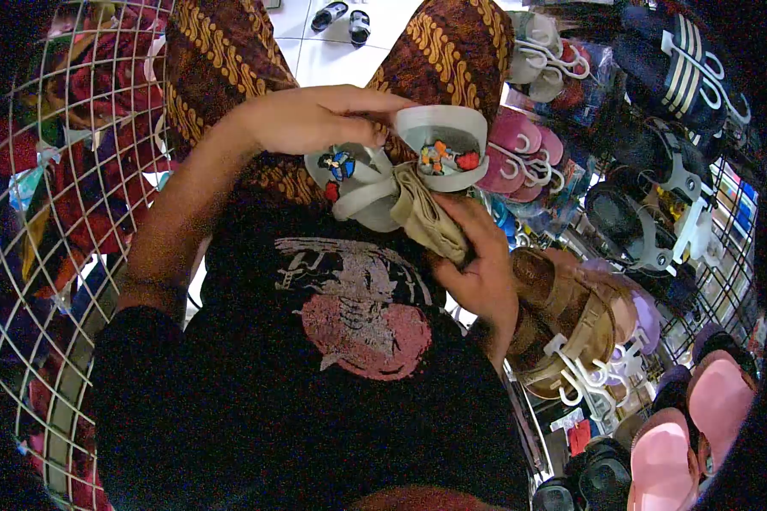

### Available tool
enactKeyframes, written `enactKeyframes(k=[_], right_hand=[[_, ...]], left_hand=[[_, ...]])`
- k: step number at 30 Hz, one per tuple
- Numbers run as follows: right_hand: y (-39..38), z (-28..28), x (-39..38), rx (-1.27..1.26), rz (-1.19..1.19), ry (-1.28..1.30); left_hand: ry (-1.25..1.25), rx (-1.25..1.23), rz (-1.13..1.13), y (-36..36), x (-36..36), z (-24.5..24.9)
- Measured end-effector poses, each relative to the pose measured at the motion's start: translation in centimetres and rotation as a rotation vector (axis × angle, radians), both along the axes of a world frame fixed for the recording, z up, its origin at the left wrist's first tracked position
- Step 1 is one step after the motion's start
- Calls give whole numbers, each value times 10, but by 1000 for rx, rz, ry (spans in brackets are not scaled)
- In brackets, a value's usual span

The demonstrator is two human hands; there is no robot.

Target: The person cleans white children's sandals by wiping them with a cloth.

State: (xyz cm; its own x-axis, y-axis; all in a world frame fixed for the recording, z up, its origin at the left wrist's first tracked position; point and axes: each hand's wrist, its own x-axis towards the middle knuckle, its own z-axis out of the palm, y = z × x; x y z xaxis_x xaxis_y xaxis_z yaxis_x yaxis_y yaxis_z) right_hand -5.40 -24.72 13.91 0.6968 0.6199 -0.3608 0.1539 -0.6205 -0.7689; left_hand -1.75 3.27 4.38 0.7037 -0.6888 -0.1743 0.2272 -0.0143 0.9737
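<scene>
A pair of pale grey slide sandals with colourful cartoon charms is held over my lap. My left hand comes in from the left, its fingers bent at the upper edge of the sandals. From below, my right hand grips a folded beige cloth. The cloth lies against the sandals where the two meet. Part of the right fingers is hidden behind the cloth and sandals.
Wire mesh stands close at my left. On my right, a dark rack holds hanging footwear, including pink sandals, brown sandals and striped black slides. Another pair of sandals rests on the white tiled floor.
</scene>
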Motion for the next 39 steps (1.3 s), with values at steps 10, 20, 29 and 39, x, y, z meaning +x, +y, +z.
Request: enactKeyframes(k=[10,20,29,39], right_hand=[[-1,-4,3,-38,-32,92],[-1,-16,0,-5,-57,16],[-8,-27,-20,16,-250,11],[-2,-20,-22,-145,-540,11]], left_hand=[[267,131,122,-7,1,15],[-5,184,322,-29,5,7],[77,251,516,-34,-8,-11],[181,397,501,-39,-19,9]])
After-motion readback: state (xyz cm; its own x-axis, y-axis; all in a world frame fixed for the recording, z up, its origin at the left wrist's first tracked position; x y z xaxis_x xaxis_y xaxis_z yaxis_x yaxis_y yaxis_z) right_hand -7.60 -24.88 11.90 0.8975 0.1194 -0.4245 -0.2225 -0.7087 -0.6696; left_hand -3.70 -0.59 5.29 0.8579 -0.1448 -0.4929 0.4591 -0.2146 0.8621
